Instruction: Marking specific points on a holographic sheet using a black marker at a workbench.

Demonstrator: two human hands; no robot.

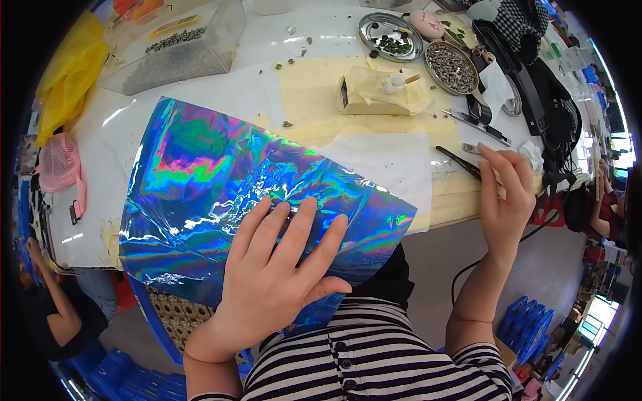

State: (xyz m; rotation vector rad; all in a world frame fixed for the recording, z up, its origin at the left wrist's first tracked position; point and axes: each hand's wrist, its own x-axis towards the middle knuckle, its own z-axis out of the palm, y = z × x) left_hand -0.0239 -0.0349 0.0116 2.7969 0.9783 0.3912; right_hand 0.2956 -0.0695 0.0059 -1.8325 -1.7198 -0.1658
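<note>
A shiny blue holographic sheet or bag (194, 180), creased, lies across the table's front edge and hangs toward my lap. My left hand (277, 250) rests flat on it, fingers spread. My right hand (508, 190) is raised over the table's right side, apart from the sheet. Its thumb and index finger curl together in a pinch; whatever may be between them is too small to make out. By those fingertips are a small silver tool (470, 148) and black tweezers (457, 160), partly hidden by the hand.
Behind the sheet stand a clear bin (221, 50) and a tape-covered block (371, 100). Round metal trays (451, 87) with small pieces sit at the back right, near a craft knife (478, 127). A pink mesh basket (60, 164) is at left. Other people sit at both sides.
</note>
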